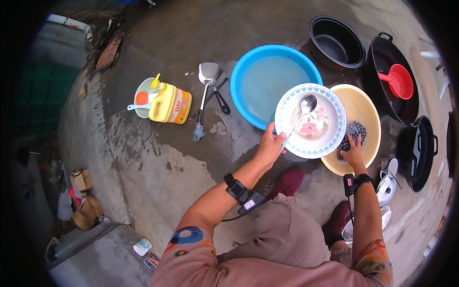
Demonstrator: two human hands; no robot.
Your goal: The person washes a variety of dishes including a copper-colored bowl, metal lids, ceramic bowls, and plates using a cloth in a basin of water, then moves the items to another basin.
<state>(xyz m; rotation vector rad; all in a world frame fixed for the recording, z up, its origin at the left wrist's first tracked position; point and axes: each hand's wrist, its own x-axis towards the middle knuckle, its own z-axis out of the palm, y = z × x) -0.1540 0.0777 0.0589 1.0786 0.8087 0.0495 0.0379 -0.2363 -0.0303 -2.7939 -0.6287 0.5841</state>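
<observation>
My left hand [270, 145] grips the near left edge of a white dish [308, 149] with a blue scalloped rim and pink flowers. A metal spoon [307, 104] lies across the dish, its handle running to my left fingers. Fingers spread, my right hand [354, 156] rests on a dark speckled scrubbing cloth [355, 127] inside a cream basin [371, 114]. The dish overlaps the left part of that basin and the near right rim of a blue tub [237, 93]. Cloudy water [272, 79] is in the tub.
A yellow detergent jug [170, 104] stands beside a pale bucket [139, 92] at left. Spatulas [209, 71] lie on wet concrete. At right are a black pot [337, 43], a large black pan [387, 53] holding a red dipper [401, 82], another black pan [423, 158] and a mug [387, 165].
</observation>
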